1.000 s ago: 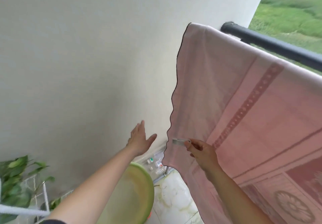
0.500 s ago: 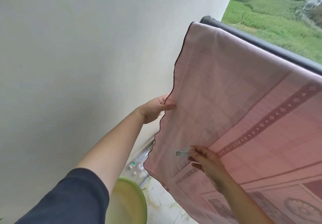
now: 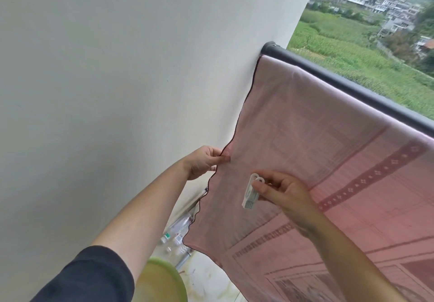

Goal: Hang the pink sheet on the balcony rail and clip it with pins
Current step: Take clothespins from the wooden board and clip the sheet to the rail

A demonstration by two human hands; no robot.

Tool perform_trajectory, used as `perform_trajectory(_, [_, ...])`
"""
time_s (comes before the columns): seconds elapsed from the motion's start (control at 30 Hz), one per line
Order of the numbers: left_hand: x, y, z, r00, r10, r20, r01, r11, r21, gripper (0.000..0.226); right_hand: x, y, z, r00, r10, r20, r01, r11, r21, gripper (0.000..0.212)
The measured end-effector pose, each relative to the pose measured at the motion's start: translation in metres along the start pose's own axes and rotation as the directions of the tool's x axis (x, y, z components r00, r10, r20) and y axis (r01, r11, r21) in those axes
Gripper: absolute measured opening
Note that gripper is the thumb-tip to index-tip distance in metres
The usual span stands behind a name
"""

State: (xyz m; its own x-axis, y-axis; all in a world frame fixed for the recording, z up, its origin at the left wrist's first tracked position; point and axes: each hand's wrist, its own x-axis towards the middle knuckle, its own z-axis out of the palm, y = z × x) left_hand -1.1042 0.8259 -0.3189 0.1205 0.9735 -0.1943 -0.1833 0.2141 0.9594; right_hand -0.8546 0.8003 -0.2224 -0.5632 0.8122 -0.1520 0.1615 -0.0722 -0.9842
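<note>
The pink sheet, patterned with darker bands and edged with a dark wavy hem, hangs over the dark balcony rail, reaching almost to the wall end of the rail. My left hand pinches the sheet's left hem between thumb and fingers, beside the white wall. My right hand holds a white clothes pin in its fingertips in front of the sheet, just right of the left hand. The pin's jaws point down.
A white wall runs along the left, meeting the rail's end. A green basin sits low under my left arm. Small bottles and clutter lie on the floor by the wall. Fields and houses lie beyond the rail.
My left hand rose from open air to pinch the sheet's left hem. The sheet's edge now sits closer to the wall end of the rail. My right hand turned the pin upright.
</note>
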Motion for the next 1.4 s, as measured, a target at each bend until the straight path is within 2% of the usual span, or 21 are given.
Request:
perform_trajectory(0.13, [-0.001, -0.011, 0.0, 0.998, -0.032, 0.054, 0.032, 0.999, -0.009, 0.05, 0.012, -0.047, 0.017, 0.99, -0.099, 0.105, 0.102, 0.994, -0.028, 0.026])
perform_trajectory(0.23, [-0.001, -0.026, 0.002, 0.994, -0.067, 0.086, 0.071, 0.997, -0.037, 0.04, 0.022, -0.072, 0.029, 0.98, -0.15, 0.13, 0.164, 0.981, -0.101, 0.03])
perform_trajectory(0.3, [0.0, -0.028, 0.002, 0.995, -0.052, 0.088, 0.058, 0.997, -0.06, 0.04, 0.027, -0.084, 0.032, 0.974, -0.195, 0.115, 0.213, 0.962, -0.172, 0.034])
perform_trajectory(0.4, [-0.002, -0.016, 0.006, 0.989, 0.02, 0.147, -0.007, 0.996, -0.088, 0.049, 0.033, -0.103, 0.032, 0.957, -0.265, 0.118, 0.287, 0.924, -0.253, 0.034])
perform_trajectory(0.47, [0.0, -0.007, 0.013, 0.962, 0.132, 0.239, -0.082, 0.975, -0.206, 0.043, 0.035, -0.114, 0.032, 0.945, -0.305, 0.118, 0.326, 0.904, -0.276, 0.036])
perform_trajectory(0.53, [0.005, 0.0, 0.022, 0.948, 0.189, 0.256, -0.097, 0.938, -0.334, 0.041, 0.04, -0.123, 0.035, 0.938, -0.326, 0.117, 0.346, 0.893, -0.289, 0.038])
perform_trajectory(0.7, [0.015, -0.004, 0.025, 0.985, 0.127, 0.117, -0.066, 0.902, -0.427, 0.035, 0.049, -0.146, 0.042, 0.929, -0.353, 0.112, 0.367, 0.843, -0.393, 0.035])
perform_trajectory(0.8, [0.014, -0.005, 0.022, 0.994, 0.113, -0.014, -0.106, 0.876, -0.47, 0.045, 0.05, -0.155, 0.041, 0.907, -0.414, 0.074, 0.402, 0.803, -0.439, 0.03])
perform_trajectory(1.0, [0.006, 0.006, 0.013, 0.968, 0.166, -0.188, -0.214, 0.937, -0.276, 0.035, 0.053, -0.162, 0.051, 0.864, -0.499, 0.064, 0.445, 0.699, -0.56, 0.032])
perform_trajectory(1.1, [0.002, 0.005, 0.015, 0.939, 0.203, -0.277, -0.273, 0.932, -0.241, 0.028, 0.061, -0.166, 0.061, 0.85, -0.515, 0.109, 0.446, 0.594, -0.669, 0.033])
perform_trajectory(1.23, [0.0, 0.001, 0.021, 0.908, 0.225, -0.353, -0.308, 0.93, -0.199, 0.022, 0.089, -0.166, 0.078, 0.87, -0.422, 0.253, 0.421, 0.372, -0.827, 0.03])
perform_trajectory(1.4, [-0.008, -0.001, 0.019, 0.911, 0.243, -0.333, -0.318, 0.928, -0.193, 0.026, 0.129, -0.156, 0.092, 0.935, -0.225, 0.275, 0.329, 0.26, -0.908, 0.021])
